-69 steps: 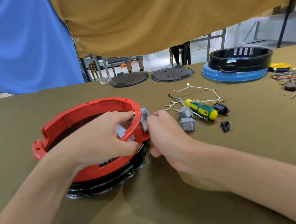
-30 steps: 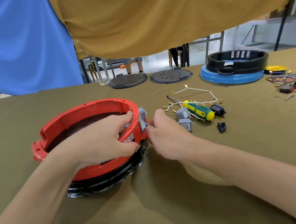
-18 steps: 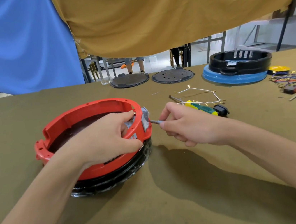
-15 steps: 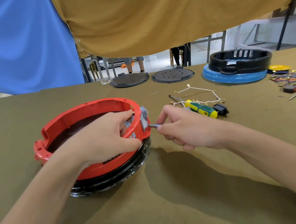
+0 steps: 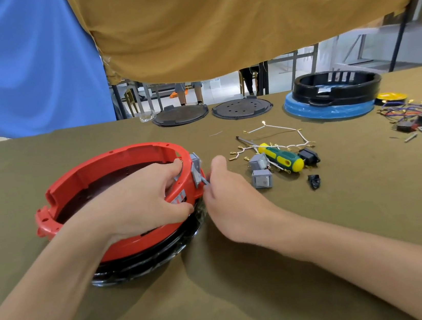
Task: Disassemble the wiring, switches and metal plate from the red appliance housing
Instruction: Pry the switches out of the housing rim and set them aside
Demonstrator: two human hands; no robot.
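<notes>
The red ring-shaped housing [image 5: 113,162] lies on a black base at the table's left centre. My left hand [image 5: 140,201] grips its right rim, fingers curled inside behind a grey switch [image 5: 196,167] that sticks out of the wall. My right hand [image 5: 225,193] is just outside the rim and pinches a small grey piece [image 5: 205,180] at the switch's lower edge. Two loose grey switches [image 5: 259,172] lie to the right on the cloth, beside white wiring [image 5: 276,137] with brass terminals.
A green-and-yellow screwdriver [image 5: 280,156] and black plugs [image 5: 310,156] lie right of my hand. Two dark round plates [image 5: 240,108], a black ring on a blue base [image 5: 331,101] and a tangle of coloured wires [image 5: 419,116] stand farther back and right.
My right hand, which had drawn away to the right with a small grey piece, is back against the switch on the rim. My left hand has kept its grip on the housing.
</notes>
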